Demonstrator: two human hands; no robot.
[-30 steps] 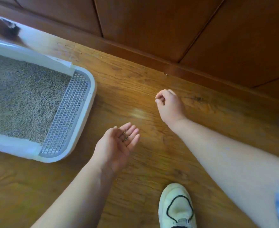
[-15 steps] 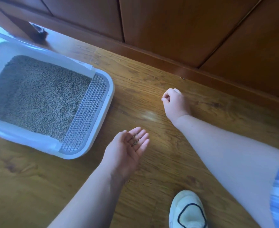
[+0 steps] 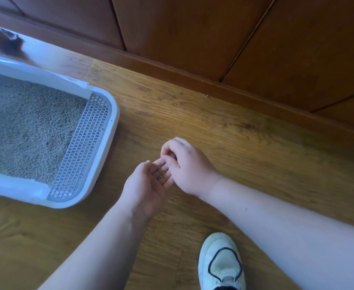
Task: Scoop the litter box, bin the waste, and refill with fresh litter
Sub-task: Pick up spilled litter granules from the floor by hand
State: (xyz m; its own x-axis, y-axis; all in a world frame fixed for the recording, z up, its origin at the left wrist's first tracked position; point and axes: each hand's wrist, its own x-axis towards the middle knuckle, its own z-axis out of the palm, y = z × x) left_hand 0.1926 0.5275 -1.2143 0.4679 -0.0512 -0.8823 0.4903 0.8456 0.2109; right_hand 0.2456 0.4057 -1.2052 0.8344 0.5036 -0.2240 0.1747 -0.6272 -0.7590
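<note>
A white litter box (image 3: 113, 122) lies on the wooden floor at the left, filled with grey litter (image 3: 25, 126), with a grey grid step (image 3: 82, 149) at its right end. My left hand (image 3: 144, 189) is palm up just right of the box, and a few dark litter grains (image 3: 161, 172) rest on its straight fingers. My right hand (image 3: 189, 166) hovers over those fingers with its fingertips bunched and touching them. Whether it pinches a grain is hidden.
A dark wooden skirting board (image 3: 213, 88) and panelled wall run across the back. A few stray grains (image 3: 206, 94) lie on the floor near the skirting. A white shoe (image 3: 220, 262) stands at the bottom, right of my left forearm.
My right hand has come back from the floor near the skirting to my left hand's fingers. The left hand has stayed palm up with its grains.
</note>
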